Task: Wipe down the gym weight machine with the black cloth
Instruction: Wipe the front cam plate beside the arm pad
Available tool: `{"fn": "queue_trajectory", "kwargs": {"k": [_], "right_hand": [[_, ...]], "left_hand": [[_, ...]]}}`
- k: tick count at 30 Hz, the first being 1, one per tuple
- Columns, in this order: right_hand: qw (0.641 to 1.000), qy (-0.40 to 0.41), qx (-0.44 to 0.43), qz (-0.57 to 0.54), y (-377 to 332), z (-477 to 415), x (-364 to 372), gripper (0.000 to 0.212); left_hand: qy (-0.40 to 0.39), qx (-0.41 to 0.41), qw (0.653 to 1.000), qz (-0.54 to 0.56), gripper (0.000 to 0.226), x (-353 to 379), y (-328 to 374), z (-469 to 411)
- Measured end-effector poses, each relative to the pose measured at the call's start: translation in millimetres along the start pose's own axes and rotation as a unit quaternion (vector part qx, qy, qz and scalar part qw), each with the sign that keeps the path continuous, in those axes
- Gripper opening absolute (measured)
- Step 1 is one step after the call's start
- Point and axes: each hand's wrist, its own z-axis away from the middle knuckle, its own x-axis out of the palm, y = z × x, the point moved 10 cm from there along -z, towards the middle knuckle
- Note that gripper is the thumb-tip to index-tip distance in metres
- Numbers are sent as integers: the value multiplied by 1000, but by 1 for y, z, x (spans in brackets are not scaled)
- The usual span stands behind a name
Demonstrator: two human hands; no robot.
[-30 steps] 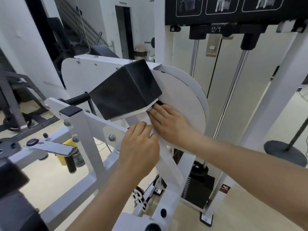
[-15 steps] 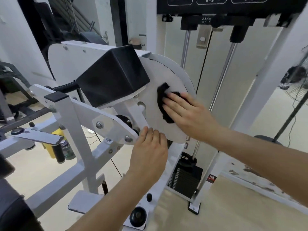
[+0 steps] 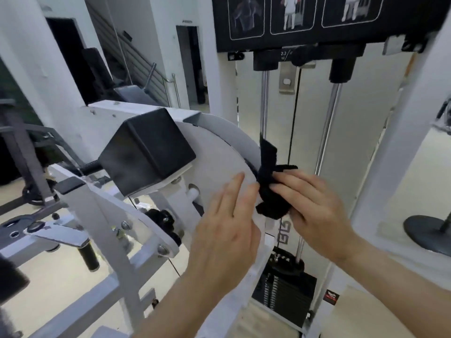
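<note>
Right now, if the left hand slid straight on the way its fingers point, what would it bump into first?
Probably the black cloth held by the right hand at the rim of the round white metal disc; the left hand looks close, though depth is unclear.

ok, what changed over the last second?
The right hand carried the black cloth from under the black pad across the white disc to its outer rim. The left hand let go of the frame and opened flat on the disc. The right hand still holds the cloth.

A: any text you can actually read?
B: just "23" over something blurry on the small white weight label (image 3: pixel 285 54) under the black exercise-diagram panel (image 3: pixel 305 18); the red-and-black frame sticker (image 3: pixel 330 295) is unreadable.
</note>
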Motion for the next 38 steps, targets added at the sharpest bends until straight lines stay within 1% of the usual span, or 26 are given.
{"fn": "queue_trajectory", "kwargs": {"k": [1, 2, 3, 4, 5, 6, 8, 9, 10, 11, 13, 15, 17, 19, 21, 23, 24, 25, 27, 29, 31, 32, 33, 35, 37, 38], "right_hand": [[995, 22, 85, -48, 21, -3, -1, 32], [974, 45, 195, -105, 46, 1, 2, 36], [932, 64, 312, -172, 71, 9, 10, 42], [874, 63, 414, -246, 91, 19, 23, 46], [812, 30, 488, -318, 101, 25, 42, 45], [763, -28, 523, -379, 102, 29, 65, 40], [679, -136, 531, -488, 82, 31, 100, 38], [641, -157, 530, -532, 72, 28, 108, 43], [615, -162, 530, -561, 67, 22, 112, 45], [602, -159, 523, -582, 65, 10, 112, 43], [597, -162, 495, -609, 72, -20, 122, 34], [591, -178, 453, -643, 70, -54, 126, 31], [579, -208, 422, -665, 68, -67, 135, 30], [590, -232, 418, -650, 75, -53, 148, 28], [615, -286, 401, -616, 78, -22, 152, 30], [627, -351, 403, -568, 81, 14, 147, 45], [622, -364, 419, -552, 85, 31, 144, 50], [629, -363, 432, -535, 87, 39, 137, 48], [647, -342, 440, -521, 87, 36, 124, 41], [654, -272, 413, -573, 79, -1, 115, 41], [655, -211, 393, -610, 73, -37, 112, 35], [674, -195, 378, -605, 72, -49, 111, 29], [704, -182, 361, -584, 71, -54, 108, 26], [770, -158, 340, -516, 71, -46, 96, 27], [867, -128, 323, -358, 72, -30, 77, 30], [906, -111, 311, -264, 70, -25, 68, 31]], "left_hand": [[11, 28, 999, -26, 46, -8, 7, -20], [10, 51, 997, -58, 43, -13, 12, -42], [-4, 68, 993, -96, 43, -13, 14, -65], [-32, 76, 987, -137, 43, -9, 13, -88], [-77, 68, 979, -174, 43, 0, 7, -110], [-131, 49, 968, -207, 43, 11, -2, -129], [-224, 14, 941, -252, 43, 27, -21, -154], [-257, -1, 930, -264, 43, 32, -29, -161], [-284, -19, 923, -260, 42, 35, -35, -165], [-299, -38, 922, -244, 40, 36, -40, -168], [-292, -69, 932, -202, 37, 32, -45, -178], [-260, -113, 952, -112, 35, 22, -53, -185], [-267, -142, 951, -69, 36, 21, -64, -188], [-338, -121, 923, -138, 45, 33, -72, -187], [-394, -105, 892, -196, 55, 43, -79, -187], [-431, -115, 878, -170, 55, 51, -84, -191], [-454, -116, 870, -155, 57, 57, -84, -191], [-476, -114, 860, -146, 60, 62, -86, -191], [-488, -105, 853, -153, 50, 69, -87, -192], [-462, -73, 863, -191, 46, 71, -85, -194], [-410, -47, 889, -200, 44, 68, -81, -200], [-388, -46, 902, -183, 49, 65, -80, -202], [-375, -48, 912, -158, 58, 63, -78, -201], [-377, -26, 916, -136, 69, 60, -71, -200], [-396, -23, 913, -100, 68, 62, -66, -197], [-411, -25, 909, -66, 66, 63, -63, -195]]}}
